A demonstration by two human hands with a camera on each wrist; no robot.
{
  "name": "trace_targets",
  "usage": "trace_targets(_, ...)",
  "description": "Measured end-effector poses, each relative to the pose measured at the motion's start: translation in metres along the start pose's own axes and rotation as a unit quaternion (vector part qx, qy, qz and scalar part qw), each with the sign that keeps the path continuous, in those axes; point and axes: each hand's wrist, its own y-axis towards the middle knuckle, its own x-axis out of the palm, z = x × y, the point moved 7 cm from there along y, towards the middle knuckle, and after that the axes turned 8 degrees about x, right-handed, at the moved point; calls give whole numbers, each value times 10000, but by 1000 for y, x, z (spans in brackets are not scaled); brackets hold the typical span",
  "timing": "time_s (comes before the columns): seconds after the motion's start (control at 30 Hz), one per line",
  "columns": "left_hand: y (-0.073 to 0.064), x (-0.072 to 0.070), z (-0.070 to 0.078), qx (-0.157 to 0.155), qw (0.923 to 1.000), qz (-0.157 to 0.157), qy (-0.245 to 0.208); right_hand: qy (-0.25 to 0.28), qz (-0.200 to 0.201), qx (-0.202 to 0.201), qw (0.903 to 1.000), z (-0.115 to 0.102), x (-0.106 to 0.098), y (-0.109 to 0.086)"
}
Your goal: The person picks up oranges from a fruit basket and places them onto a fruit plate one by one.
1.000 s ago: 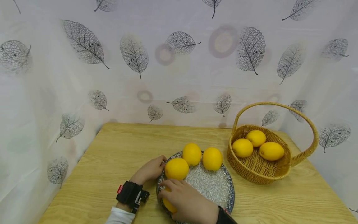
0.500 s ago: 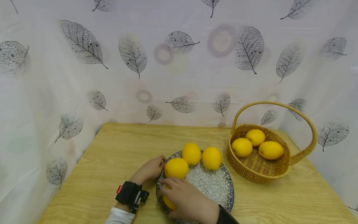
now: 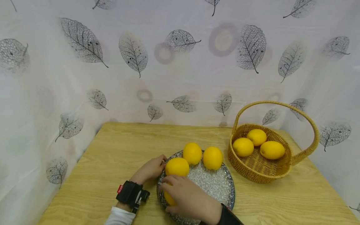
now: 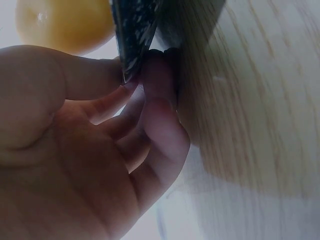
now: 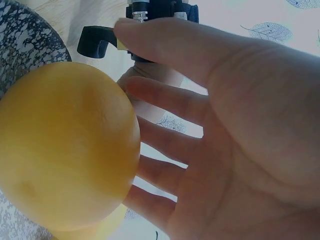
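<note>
In the head view my left hand (image 3: 149,170) holds the left rim of a round speckled plate (image 3: 211,184). The left wrist view shows the thumb against one face of the dark rim (image 4: 134,42) and curled fingers behind it. Over the plate's near left, my right hand (image 3: 191,197) reaches around a yellow lemon (image 3: 169,199), partly covering it. The right wrist view has that lemon (image 5: 70,145) beside extended, spread fingers, the thumb standing away from it. Along the far side of the plate lie three more lemons, one of them (image 3: 177,167) right behind the right hand.
A wicker basket (image 3: 253,176) with a tall arched handle stands right of the plate, holding three lemons (image 3: 272,150). A leaf-printed curtain (image 3: 185,72) hangs behind and beside the wooden table (image 3: 126,140).
The right hand's thumb has drawn away a little from the lemon at the near left. The left hand stays at the plate's rim; the head view shifts slightly.
</note>
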Motion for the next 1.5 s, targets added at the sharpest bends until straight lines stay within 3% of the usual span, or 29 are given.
trace_targets(0.37, 1, 3, -3, -29, 9999, -90, -62, 342, -29, 158, 9993, 7, -3, 3)
trace_targets(0.57, 3, 0, -4, 9, 10000, -18, 11, 340, 166, 230, 9990, 15, -12, 5)
trace_targets(0.77, 4, -1, -1, 142, 9999, -33, -25, 827, 503, 598, 9935, 33, -26, 1)
trace_targets(0.93, 1, -2, -2, 163, 9999, -8, -56, 1029, 1023, 1140, 9828, 65, -42, -5)
trace_targets(1.1, -1, -2, -2, 115, 9999, 4, -111, 957, 1281, 1765, 9712, 105, -57, -13)
trace_targets(1.33, -2, -1, -4, 71, 9999, -11, -144, 720, 1524, 2094, 9632, 163, -72, -33)
trace_targets(1.5, -3, -1, -4, 129, 9998, -14, -134, 534, 1752, 2563, 9491, 213, -82, -49)
